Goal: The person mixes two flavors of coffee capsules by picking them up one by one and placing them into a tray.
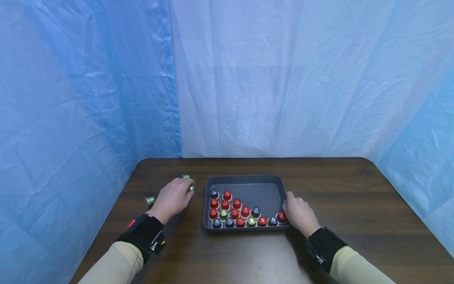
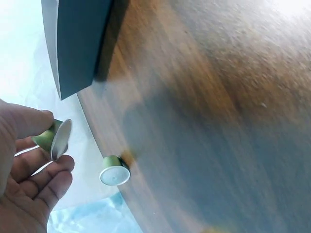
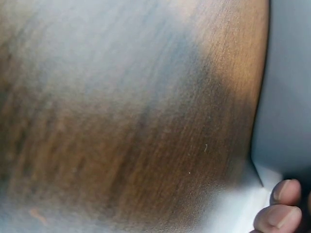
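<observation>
My left hand (image 1: 173, 199) pinches a green coffee capsule (image 2: 60, 140) between thumb and fingers, its pale foil lid turned sideways, off the tray's left side. Just beyond the fingertips lies another green capsule (image 1: 185, 176), and one more green capsule (image 1: 149, 202) rests on its side left of the hand. At the right end of a dark grey tray (image 1: 244, 180), my right hand (image 1: 300, 213) grips the rim; in the right wrist view two fingertips (image 3: 278, 218) show by the tray's corner. Red, dark blue and green capsules stand lid-down in staggered rows along the tray's near and left sides.
The tray sits on a brown wooden table (image 1: 248, 256) with rounded far corners. Blue sheeting (image 1: 283, 79) hangs close behind the table and along both sides. Both wrists wear black bands.
</observation>
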{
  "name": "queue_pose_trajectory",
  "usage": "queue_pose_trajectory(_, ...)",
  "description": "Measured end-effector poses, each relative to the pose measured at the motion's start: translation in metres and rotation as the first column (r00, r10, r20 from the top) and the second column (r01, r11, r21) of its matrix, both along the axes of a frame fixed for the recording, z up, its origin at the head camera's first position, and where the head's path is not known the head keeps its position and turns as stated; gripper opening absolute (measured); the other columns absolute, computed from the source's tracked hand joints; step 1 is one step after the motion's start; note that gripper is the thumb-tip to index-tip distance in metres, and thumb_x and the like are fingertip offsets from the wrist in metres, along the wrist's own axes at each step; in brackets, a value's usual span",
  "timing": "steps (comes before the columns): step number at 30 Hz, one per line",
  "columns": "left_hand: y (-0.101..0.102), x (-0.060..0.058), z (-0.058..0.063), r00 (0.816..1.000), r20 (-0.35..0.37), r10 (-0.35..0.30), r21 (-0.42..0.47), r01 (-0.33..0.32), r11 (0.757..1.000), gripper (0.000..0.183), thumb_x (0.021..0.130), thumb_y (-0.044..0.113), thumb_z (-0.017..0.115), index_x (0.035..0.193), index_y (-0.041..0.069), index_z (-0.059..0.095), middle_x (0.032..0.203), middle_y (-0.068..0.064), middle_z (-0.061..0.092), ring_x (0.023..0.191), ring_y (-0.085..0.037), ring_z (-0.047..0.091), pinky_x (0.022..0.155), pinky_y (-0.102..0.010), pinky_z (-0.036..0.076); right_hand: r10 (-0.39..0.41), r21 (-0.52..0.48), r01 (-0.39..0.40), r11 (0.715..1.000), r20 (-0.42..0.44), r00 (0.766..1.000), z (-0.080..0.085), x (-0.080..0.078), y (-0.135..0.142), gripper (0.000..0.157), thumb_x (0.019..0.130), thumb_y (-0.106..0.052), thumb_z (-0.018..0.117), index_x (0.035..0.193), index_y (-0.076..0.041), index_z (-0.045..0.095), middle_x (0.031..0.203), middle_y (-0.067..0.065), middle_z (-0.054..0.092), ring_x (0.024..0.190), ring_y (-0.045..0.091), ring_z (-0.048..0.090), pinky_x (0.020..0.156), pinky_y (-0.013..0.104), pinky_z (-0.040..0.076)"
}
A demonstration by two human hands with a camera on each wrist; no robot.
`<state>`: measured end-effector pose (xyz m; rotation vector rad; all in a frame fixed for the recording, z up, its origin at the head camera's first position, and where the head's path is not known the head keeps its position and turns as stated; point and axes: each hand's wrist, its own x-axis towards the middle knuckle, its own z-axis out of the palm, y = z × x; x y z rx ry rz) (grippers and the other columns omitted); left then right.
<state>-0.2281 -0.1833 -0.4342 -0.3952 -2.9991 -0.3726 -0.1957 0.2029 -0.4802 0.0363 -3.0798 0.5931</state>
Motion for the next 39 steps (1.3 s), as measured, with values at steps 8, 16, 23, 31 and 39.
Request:
queue_pose_trajectory(8, 0.009, 0.0, 0.005, 1.0, -0.004, 0.007, 0.069, -0.007, 0.998, 0.034, 0.092, 0.021, 0.078, 0.123, 0.012, 0.065, 0.112, -0.005, 0.067, 0.099, -0.02, 0.064, 0.089, -0.046, 0.058, 0.017, -0.001, -0.017, 1.0, 0.004, 1.0, 0.001, 0.0, -0.004, 0.04, 0.1, -0.012, 0.06, 0.132, 0.012, 0.052, 0.091, 0.019, 0.068, 0.066, 0.019, 0.061, 0.056, 0.036, 0.051)
queue_pose_trajectory(16, 0.017, -0.001, 0.009, 0.993, -0.106, -0.054, 0.086, 0.064, 0.994, 0.041, 0.092, 0.019, 0.078, 0.131, 0.011, 0.065, 0.124, -0.006, 0.069, 0.117, -0.025, 0.06, 0.098, -0.047, 0.054, 0.023, 0.003, -0.023, 1.0, -0.009, 1.0, 0.0, 0.0, -0.003, 0.04, 0.1, -0.011, 0.061, 0.131, 0.012, 0.053, 0.091, 0.02, 0.069, 0.065, 0.019, 0.062, 0.055, 0.035, 0.052)
queue_pose_trajectory(23, 0.025, -0.003, 0.009, 0.988, -0.114, -0.106, 0.095, 0.117, 0.989, 0.037, 0.092, 0.018, 0.078, 0.127, 0.011, 0.068, 0.124, -0.005, 0.068, 0.119, -0.024, 0.061, 0.101, -0.047, 0.052, 0.02, 0.006, -0.02, 1.0, -0.012, 1.0, -0.001, 0.0, -0.004, 0.04, 0.1, -0.011, 0.06, 0.131, 0.012, 0.052, 0.095, 0.022, 0.069, 0.067, 0.02, 0.063, 0.057, 0.038, 0.054)
queue_pose_trajectory(31, 0.028, -0.005, 0.003, 0.98, -0.132, -0.15, 0.062, 0.159, 0.985, 0.036, 0.091, 0.018, 0.079, 0.125, 0.013, 0.07, 0.123, -0.003, 0.07, 0.117, -0.022, 0.06, 0.101, -0.046, 0.051, 0.009, 0.0, -0.009, 1.0, -0.002, 1.0, 0.0, 0.0, -0.007, 0.041, 0.1, -0.013, 0.061, 0.132, 0.011, 0.053, 0.094, 0.02, 0.069, 0.067, 0.019, 0.062, 0.058, 0.037, 0.054)
queue_pose_trajectory(39, 0.036, -0.009, -0.001, 0.975, -0.108, -0.194, 0.03, 0.198, 0.98, 0.038, 0.09, 0.018, 0.08, 0.127, 0.014, 0.069, 0.125, -0.003, 0.069, 0.119, -0.021, 0.06, 0.104, -0.043, 0.05, 0.005, 0.003, -0.005, 1.0, -0.001, 1.0, 0.001, 0.001, -0.005, 0.039, 0.1, -0.013, 0.061, 0.131, 0.011, 0.053, 0.089, 0.018, 0.068, 0.065, 0.018, 0.061, 0.055, 0.035, 0.052)
